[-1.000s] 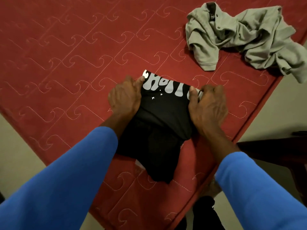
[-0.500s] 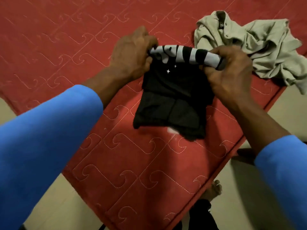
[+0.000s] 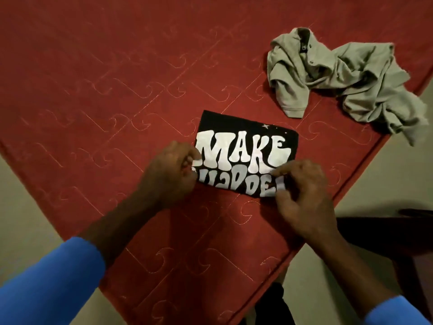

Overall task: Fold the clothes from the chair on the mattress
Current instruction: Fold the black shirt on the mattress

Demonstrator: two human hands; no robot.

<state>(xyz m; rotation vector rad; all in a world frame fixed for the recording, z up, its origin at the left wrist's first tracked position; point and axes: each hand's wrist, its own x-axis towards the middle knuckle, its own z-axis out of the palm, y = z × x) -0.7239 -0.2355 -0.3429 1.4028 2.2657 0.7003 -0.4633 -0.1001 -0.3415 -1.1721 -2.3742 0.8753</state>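
Observation:
A black T-shirt (image 3: pixel 243 137) with big white lettering lies folded into a small flat rectangle on the red quilted mattress (image 3: pixel 117 90). My left hand (image 3: pixel 171 174) pinches the shirt's near left corner with curled fingers. My right hand (image 3: pixel 302 191) pinches its near right corner between thumb and fingers. A grey polo shirt (image 3: pixel 346 76) lies crumpled and unfolded at the mattress's far right edge, apart from both hands.
The mattress edge runs diagonally from upper right to lower centre, with pale floor (image 3: pixel 375 179) beyond it. A dark wooden chair (image 3: pixel 398 235) stands on the right beside the mattress. Pale floor also shows at the lower left.
The black shirt was lifted by its folded edge, turned over and laid flat farther up the mattress, lettering now facing up. Both hands came down with it to its near corners.

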